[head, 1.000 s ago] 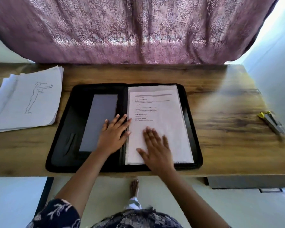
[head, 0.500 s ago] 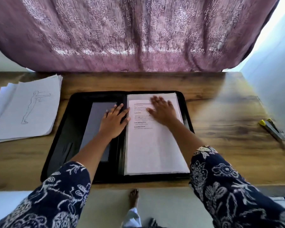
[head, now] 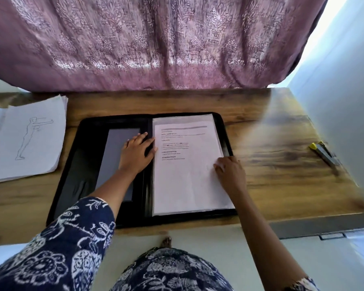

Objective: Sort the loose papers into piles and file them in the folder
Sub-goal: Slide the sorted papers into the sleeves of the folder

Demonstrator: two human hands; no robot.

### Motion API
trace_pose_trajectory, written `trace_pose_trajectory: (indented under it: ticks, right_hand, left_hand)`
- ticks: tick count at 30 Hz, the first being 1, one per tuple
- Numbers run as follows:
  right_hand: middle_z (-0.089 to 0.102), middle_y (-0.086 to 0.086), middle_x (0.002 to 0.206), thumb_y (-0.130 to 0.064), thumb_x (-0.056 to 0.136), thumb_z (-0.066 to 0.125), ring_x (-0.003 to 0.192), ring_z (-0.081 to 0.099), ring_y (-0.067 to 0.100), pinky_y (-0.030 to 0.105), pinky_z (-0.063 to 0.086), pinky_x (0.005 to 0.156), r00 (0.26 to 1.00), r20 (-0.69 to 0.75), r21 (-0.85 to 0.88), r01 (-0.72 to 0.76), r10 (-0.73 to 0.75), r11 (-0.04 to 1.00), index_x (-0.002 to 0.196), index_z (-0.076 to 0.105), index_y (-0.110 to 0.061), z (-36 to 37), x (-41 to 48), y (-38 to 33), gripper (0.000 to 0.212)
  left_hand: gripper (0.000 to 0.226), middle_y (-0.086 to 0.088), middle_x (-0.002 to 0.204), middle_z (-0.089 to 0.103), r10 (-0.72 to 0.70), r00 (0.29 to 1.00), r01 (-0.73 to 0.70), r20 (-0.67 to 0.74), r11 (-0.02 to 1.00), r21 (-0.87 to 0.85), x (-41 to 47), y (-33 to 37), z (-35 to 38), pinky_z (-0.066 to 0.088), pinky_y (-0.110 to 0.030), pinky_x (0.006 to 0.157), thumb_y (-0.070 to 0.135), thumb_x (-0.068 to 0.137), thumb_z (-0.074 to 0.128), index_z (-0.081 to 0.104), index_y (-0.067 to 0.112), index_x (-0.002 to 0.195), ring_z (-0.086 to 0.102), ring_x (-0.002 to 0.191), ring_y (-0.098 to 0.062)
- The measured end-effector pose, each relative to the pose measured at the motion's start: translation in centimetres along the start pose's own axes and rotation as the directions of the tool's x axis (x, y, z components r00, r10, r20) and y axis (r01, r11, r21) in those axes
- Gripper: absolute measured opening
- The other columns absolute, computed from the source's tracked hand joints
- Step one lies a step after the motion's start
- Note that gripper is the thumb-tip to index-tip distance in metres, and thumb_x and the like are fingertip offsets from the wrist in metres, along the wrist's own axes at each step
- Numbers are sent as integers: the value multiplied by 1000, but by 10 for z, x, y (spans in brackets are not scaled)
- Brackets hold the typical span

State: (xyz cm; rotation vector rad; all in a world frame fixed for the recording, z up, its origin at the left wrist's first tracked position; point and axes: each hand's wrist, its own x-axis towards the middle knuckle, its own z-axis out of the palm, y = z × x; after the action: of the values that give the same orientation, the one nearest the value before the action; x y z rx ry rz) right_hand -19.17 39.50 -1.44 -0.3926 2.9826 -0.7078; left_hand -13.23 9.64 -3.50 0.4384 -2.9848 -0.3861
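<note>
Head view
Folder (head: 80, 164): black, lying open and flat on the table (head: 271, 148), spine running away from the person.
Filed papers (head: 187, 181): a stack with a printed sheet on top, in the folder's right half, edges close to square.
Left hand (head: 138, 153): fingers straight and flat, pressing down beside the spine, partly over the grey panel (head: 114, 164); it grips nothing.
Right hand (head: 231, 171): at the stack's right edge, about mid-height, fingers bent with their tips on the top sheet. The thumb is hidden, so I cannot tell whether it pinches the edge or only rests there.
Change: a second ago the right hand lay flat on the lower part of the stack; half a second ago it was flat near the top; it is now at the right edge. The left hand has stayed by the spine.
Reading: the stack appears to have been smoothed and is now being squared or checked at its edge; this pile looks filed.
Outstanding: a loose pile (head: 29, 139), figure drawing on top, lies on the table well left of the folder, not yet filed.
Other: yellow-tipped tool (head: 324, 153) at the far right.
</note>
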Motion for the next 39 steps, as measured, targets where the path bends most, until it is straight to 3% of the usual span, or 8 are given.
trace_pose_trajectory:
  ticks: [12,19,21,23,26,31,35,39]
  right_hand:
    - [62,3,69,-27,85,72,61,55,19,25,39,52,913,356,434,-351,199,830,79,60,-13,-38,-8,18,19]
    - [64,10,87,-18,92,62,79,62,21,35,52,72,854,519,650,-417,30,635,86,60,-7,-47,-30,14,13]
    - [67,8,96,-22,89,63,89,63,21,29,52,76,852,518,801,-451,-76,393,98,64,-6,-47,-36,0,18]
    - [68,7,105,-30,83,64,98,63,19,26,51,83,866,451,883,-400,-216,244,106,66,-5,-48,-40,-23,35]
    - [64,-2,122,-29,88,63,115,57,9,20,45,99,841,326,903,-144,-431,404,110,69,-11,-46,-44,-71,29]
    - [64,-13,109,-7,86,69,105,58,-1,12,43,91,814,180,770,233,-553,594,92,71,-18,-27,-52,-133,12]
    - [68,-11,78,-4,85,68,71,67,3,25,56,79,892,200,757,122,-406,642,80,69,-17,-29,-50,-138,14]
    - [69,14,81,-6,88,63,62,64,20,33,50,59,916,401,588,-227,-36,777,77,65,-11,-53,-25,-70,13]
  left_hand:
    - [44,0,152,39,52,998,-52,-33,999,11,-47,31,13,21,-48,113,34,100,41,45,23,143,28,143,-22]
    - [49,-3,160,20,-100,986,111,134,991,-73,-47,57,3,7,-51,118,33,101,43,36,24,148,9,149,-22]
    - [53,-5,159,22,-107,951,219,291,896,-386,-49,75,-15,7,-45,117,47,96,49,47,22,142,8,149,-20]
    - [61,-1,147,46,-12,916,349,401,517,-781,-57,94,-45,25,-32,113,64,89,45,62,20,129,32,142,-16]
    - [71,-4,113,71,-69,925,381,375,196,-904,-69,100,-102,51,-29,90,74,74,47,69,19,114,65,108,-19]
    - [13,-13,100,72,-297,911,383,287,347,-856,-73,59,-150,56,-35,78,18,94,60,70,11,90,71,79,-22]
    - [12,-16,98,69,-372,866,427,334,203,-881,-78,25,-146,52,-32,68,10,93,58,67,4,94,70,70,-19]
    - [11,-5,75,73,-409,837,442,364,114,-890,-86,2,-140,50,-32,66,7,93,57,66,5,88,70,63,-14]
